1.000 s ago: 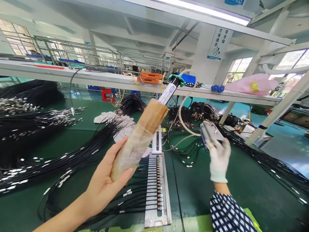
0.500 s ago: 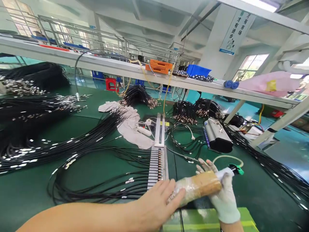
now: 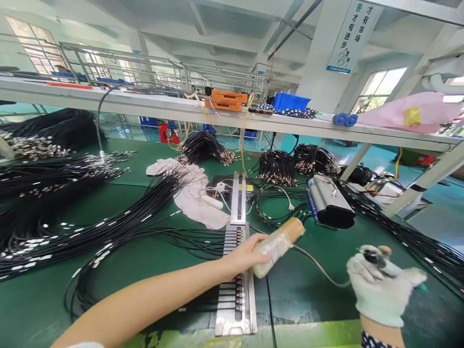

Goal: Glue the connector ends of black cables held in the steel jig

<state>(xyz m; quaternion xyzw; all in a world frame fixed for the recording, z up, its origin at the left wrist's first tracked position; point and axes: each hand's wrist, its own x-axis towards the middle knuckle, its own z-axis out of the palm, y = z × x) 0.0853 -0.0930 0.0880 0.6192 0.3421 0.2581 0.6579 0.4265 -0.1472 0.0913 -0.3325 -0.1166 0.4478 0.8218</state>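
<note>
Two hands work over a green table (image 3: 326,299). The bare left hand (image 3: 241,256) grips a brown wrapped tube (image 3: 277,244) at centre; it looks light, stiff and slick, best held mid-body. At four o'clock, the gloved right hand (image 3: 380,287) pinches a dark plug (image 3: 371,257) on a soft grey cord (image 3: 319,268). Black cables (image 3: 90,232) spread toward nine o'clock; a shelf (image 3: 145,104) spans twelve o'clock.

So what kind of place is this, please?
Most likely a factory assembly hall for cable harnesses. Large bundles of black cables lie across the green workbench, a metal comb-like fixture holds cable ends in a row, and a long overhead shelf spans the bench.
</note>
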